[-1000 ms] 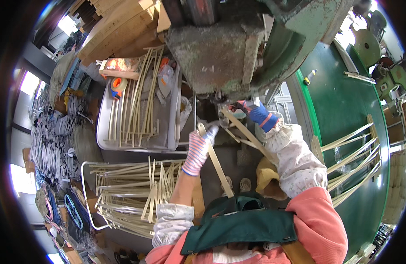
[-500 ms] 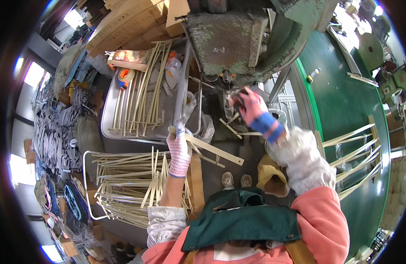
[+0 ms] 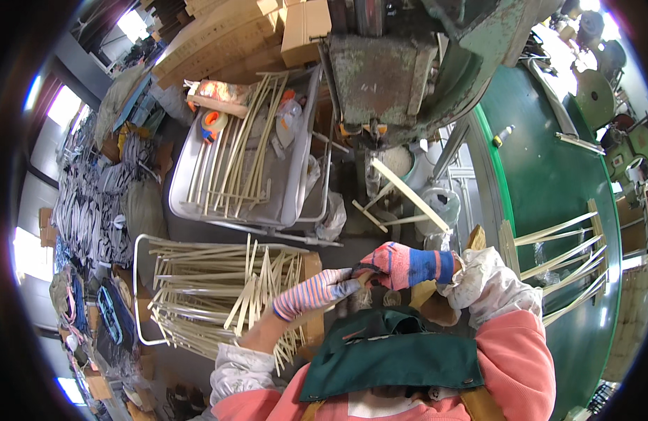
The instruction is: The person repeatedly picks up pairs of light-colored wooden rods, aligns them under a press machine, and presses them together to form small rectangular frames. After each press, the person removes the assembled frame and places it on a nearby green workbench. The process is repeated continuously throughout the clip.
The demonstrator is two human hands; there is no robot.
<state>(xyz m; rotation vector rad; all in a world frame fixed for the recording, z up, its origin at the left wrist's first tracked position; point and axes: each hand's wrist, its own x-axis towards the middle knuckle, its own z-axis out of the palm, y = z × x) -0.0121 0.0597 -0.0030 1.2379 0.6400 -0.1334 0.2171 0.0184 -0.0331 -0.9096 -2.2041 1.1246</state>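
Note:
My left hand, in a striped glove with greyish fingertips, reaches in from the lower left. It meets my right hand, in a pink glove with a blue cuff, just in front of my green apron. The fingers of both hands are curled together. A small brownish bit shows between them, too little to name. Beyond my hands, below the head of a green press machine, a cream-coloured slatted frame rests at a slant, touched by neither hand.
On the left, a wire-rimmed rack holds many cream strips. Behind it, a grey tray cart carries more strips and a tape roll. Slatted frames lie on a green table at right.
My right hand has come back from the machine toward my body. The left moved right and nearer to meet it. The cream frame piece the left held no longer shows clearly.

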